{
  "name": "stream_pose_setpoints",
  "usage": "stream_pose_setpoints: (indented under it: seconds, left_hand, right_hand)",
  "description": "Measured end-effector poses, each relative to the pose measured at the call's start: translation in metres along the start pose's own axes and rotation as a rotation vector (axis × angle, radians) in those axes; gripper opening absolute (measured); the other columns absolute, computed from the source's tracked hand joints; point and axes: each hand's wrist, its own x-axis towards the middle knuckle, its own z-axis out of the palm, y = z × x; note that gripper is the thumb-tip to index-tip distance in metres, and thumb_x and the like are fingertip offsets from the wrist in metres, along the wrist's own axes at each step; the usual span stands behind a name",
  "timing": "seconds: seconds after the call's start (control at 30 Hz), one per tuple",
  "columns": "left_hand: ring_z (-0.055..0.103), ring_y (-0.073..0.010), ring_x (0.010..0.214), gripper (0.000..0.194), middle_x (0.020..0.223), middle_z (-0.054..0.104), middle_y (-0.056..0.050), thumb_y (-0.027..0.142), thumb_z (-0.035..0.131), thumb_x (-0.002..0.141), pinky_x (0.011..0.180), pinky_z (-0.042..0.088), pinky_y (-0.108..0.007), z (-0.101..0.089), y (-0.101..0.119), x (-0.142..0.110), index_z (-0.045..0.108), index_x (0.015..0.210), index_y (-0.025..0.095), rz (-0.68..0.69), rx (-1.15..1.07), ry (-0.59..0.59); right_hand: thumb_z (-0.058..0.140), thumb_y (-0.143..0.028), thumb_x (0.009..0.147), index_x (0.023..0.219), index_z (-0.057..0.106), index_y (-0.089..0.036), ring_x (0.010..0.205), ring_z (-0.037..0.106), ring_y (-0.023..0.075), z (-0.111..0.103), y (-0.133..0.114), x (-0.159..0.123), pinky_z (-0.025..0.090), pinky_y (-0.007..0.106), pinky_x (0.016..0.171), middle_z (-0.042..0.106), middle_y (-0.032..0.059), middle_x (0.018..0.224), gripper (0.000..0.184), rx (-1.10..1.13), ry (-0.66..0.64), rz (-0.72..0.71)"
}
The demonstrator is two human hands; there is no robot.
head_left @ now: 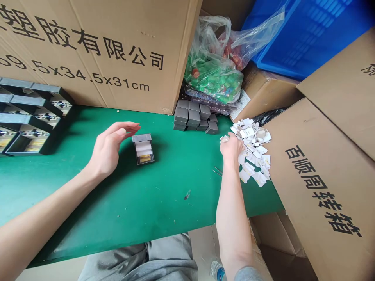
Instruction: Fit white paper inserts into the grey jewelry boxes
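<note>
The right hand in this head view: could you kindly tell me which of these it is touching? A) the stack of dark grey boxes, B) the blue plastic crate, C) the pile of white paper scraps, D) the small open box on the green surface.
C. The right hand rests on the near edge of the pile of white paper scraps, its fingers curled down onto them.

Left hand [109, 150] open, fingers slightly curled, hovering just beside a small dark box [143, 149] with pale inserts, on a green work mat [164, 199]. Right hand [232, 148] bunched on the left edge of a pile of white paper scraps [253, 150], metal tweezers [217, 171] lying near the wrist. Stacked grey boxes [193, 116] sit far side, open-topped dark boxes [29, 117] in rows at left, cardboard cartons [88, 50] around the mat.
</note>
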Motion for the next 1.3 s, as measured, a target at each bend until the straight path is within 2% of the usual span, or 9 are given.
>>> stream_pose_setpoints:
  seconds: [0.13,0.23,0.4,0.47,0.53,0.67,0.8,1.07,1.3]
  left_hand:
    - [0.068,-0.0237,0.12,0.034,0.108,0.079,0.009,0.029,0.044,0.1,0.099,0.054,-0.049,-0.008,-0.007,0.001,0.075,0.103,0.019,0.194,0.078,0.06]
    - [0.069,-0.0205,0.111,0.036,0.105,0.076,0.006,0.025,0.04,0.104,0.087,0.051,-0.053,-0.011,-0.004,-0.003,0.074,0.106,0.014,0.271,0.264,0.131]
    - [0.067,-0.0198,0.112,0.039,0.111,0.07,-0.001,0.027,0.038,0.112,0.082,0.05,-0.053,-0.009,0.012,-0.018,0.071,0.109,0.008,0.562,0.549,0.128]
    - [0.07,-0.0193,0.105,0.036,0.106,0.074,-0.004,0.029,0.043,0.111,0.083,0.055,-0.048,-0.005,0.015,-0.021,0.073,0.102,0.011,0.708,0.604,0.121]
    - [0.072,-0.0194,0.091,0.026,0.097,0.078,-0.005,0.029,0.051,0.106,0.08,0.058,-0.042,-0.002,0.016,-0.023,0.073,0.097,0.018,0.841,0.61,0.136]
    - [0.073,-0.0213,0.086,0.016,0.101,0.079,-0.006,0.026,0.059,0.1,0.078,0.058,-0.036,0.002,0.015,-0.027,0.073,0.107,0.023,0.967,0.621,0.068]
    - [0.074,-0.0232,0.09,0.021,0.109,0.078,-0.007,0.034,0.064,0.1,0.08,0.059,-0.035,0.004,0.016,-0.031,0.071,0.117,0.023,0.999,0.641,-0.033]
    - [0.075,-0.0226,0.102,0.041,0.119,0.073,-0.009,0.047,0.071,0.1,0.09,0.062,-0.033,0.004,0.013,-0.035,0.064,0.135,0.026,0.921,0.692,-0.143]
    - [0.075,-0.0233,0.116,0.045,0.135,0.073,-0.007,0.029,0.073,0.1,0.102,0.062,-0.034,0.008,0.015,-0.039,0.062,0.143,0.029,0.837,0.632,-0.15]
  right_hand:
    - [0.047,-0.005,0.086,0.121,0.075,-0.014,0.12,0.062,0.0339,-0.001,-0.008,0.005,0.046,0.053,0.103,0.076,0.0174,0.117,0.046,0.081,0.041,-0.065]
    - [0.056,-0.015,0.086,0.113,0.076,-0.016,0.108,0.068,0.0284,-0.001,-0.021,0.003,0.052,0.047,0.099,0.078,0.0128,0.111,0.034,0.391,0.074,-0.149]
    - [0.073,-0.033,0.086,0.11,0.075,-0.021,0.097,0.073,0.0221,-0.009,-0.055,-0.023,0.06,0.036,0.087,0.078,0.0072,0.105,0.027,0.895,-0.08,-0.317]
    - [0.08,-0.035,0.084,0.107,0.073,-0.024,0.098,0.074,0.021,-0.015,-0.069,-0.038,0.061,0.035,0.089,0.078,0.0049,0.105,0.026,1.043,-0.202,-0.365]
    - [0.086,-0.037,0.081,0.105,0.069,-0.026,0.095,0.075,0.0209,-0.02,-0.08,-0.052,0.064,0.035,0.086,0.077,0.0027,0.103,0.031,1.224,-0.42,-0.357]
    - [0.093,-0.042,0.075,0.12,0.063,-0.031,0.089,0.076,0.0209,-0.021,-0.097,-0.073,0.065,0.033,0.075,0.074,-0.0004,0.1,0.055,1.466,-0.815,-0.292]
    - [0.094,-0.041,0.074,0.131,0.061,-0.031,0.095,0.074,0.02,-0.014,-0.107,-0.086,0.064,0.033,0.084,0.073,-0.0009,0.101,0.066,1.457,-0.973,-0.298]
    - [0.091,-0.037,0.074,0.134,0.06,-0.03,0.096,0.073,0.022,-0.002,-0.115,-0.101,0.063,0.036,0.085,0.072,0.0041,0.118,0.068,1.413,-0.99,-0.354]
    - [0.083,-0.033,0.078,0.143,0.057,-0.031,0.12,0.069,0.0274,-0.004,-0.11,-0.095,0.06,0.044,0.102,0.066,0.006,0.143,0.069,1.391,-1.077,-0.403]
